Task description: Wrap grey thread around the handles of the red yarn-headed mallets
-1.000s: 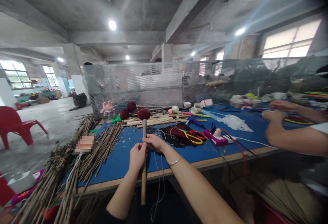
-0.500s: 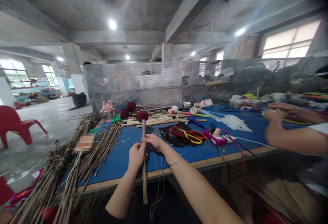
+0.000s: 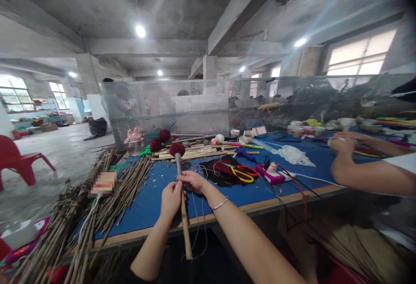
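Note:
A wooden stick [image 3: 185,227] with a dark red ball [image 3: 177,149] on its upper end is held over the table's front edge. Grey wrapping [image 3: 178,165] covers the stretch just below the ball. My left hand [image 3: 171,198] is closed around the stick's middle. Touching it, my right hand [image 3: 194,182] has its fingers pinched at the lower end of the wrapping; a silver bangle circles that wrist. A thin grey cord [image 3: 204,227] hangs in a loop below my right hand. What exactly the fingertips grip is partly hidden.
Bundled twigs [image 3: 120,201] lie left on the blue table [image 3: 143,212]. Scissors [image 3: 243,173] rest on dark cloth, near a blue glue gun [image 3: 242,153] and a purple-and-white device [image 3: 273,175] with cables. Two more red balls [image 3: 155,145] sit behind. A co-worker's hands [image 3: 344,145] are at right.
The stick has tilted a little, its ball end leftward and its lower end rightward. Both my hands keep their hold. The whole view has shifted slightly.

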Tool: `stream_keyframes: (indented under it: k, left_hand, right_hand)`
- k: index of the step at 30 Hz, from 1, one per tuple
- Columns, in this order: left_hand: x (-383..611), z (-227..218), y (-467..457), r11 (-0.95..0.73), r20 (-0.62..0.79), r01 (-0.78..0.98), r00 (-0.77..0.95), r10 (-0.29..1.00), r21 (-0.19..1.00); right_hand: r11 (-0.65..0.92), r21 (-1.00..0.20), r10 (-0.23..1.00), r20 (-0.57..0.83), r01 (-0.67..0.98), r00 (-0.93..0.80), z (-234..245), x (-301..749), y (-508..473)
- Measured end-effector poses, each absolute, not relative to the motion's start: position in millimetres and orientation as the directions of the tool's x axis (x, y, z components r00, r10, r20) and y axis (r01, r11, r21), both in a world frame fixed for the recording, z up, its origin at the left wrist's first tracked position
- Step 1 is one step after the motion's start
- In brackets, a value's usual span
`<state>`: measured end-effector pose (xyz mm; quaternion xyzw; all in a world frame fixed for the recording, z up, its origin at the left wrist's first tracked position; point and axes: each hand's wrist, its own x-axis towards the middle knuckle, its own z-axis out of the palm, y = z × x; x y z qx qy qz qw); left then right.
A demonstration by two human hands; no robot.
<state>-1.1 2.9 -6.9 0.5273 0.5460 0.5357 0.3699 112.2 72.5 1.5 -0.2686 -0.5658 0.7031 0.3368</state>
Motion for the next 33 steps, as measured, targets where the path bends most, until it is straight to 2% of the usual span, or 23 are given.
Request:
stream_keyframes:
  k: [6, 15, 18, 22, 28, 33]
  left_hand:
    - [-2.8, -9.2, 4.8, -0.165, 0.273, 0.337, -0.305, 0.912, 0.927]
    - [-1.0, -9.6, 5.7, -0.094, 0.110, 0.108, -0.151, 0.982, 0.990]
    - [0.1, -8.4, 5.4, -0.081, 0.104, 0.121, -0.194, 0.976, 0.989]
    - [0.8, -9.2, 5.5, -0.154, 0.203, 0.180, -0.294, 0.934, 0.972]
    - [0.7, -7.4, 3.5, -0.095, 0.105, 0.054, -0.220, 0.970, 0.994]
    - [0.2, -6.7, 2.2, -0.112, 0.130, 0.121, -0.150, 0.980, 0.986]
  right_hand:
    - [-0.101, -0.980, 0.816, 0.016, -0.170, -0.578, 3.8, 111.9, 71.8]
    - [-0.127, -0.974, 0.775, 0.022, -0.190, -0.632, 2.8, 113.0, 73.0]
    - [-0.113, -0.977, 0.795, 0.019, -0.179, -0.606, 1.5, 113.2, 73.7]
    - [-0.107, -0.981, 0.807, 0.011, -0.165, -0.591, -1.0, 112.3, 75.2]
    - [-0.129, -0.972, 0.765, 0.027, -0.195, -0.643, -2.3, 112.7, 76.4]
    - [-0.136, -0.969, 0.775, 0.025, -0.205, -0.632, -2.2, 113.1, 76.7]
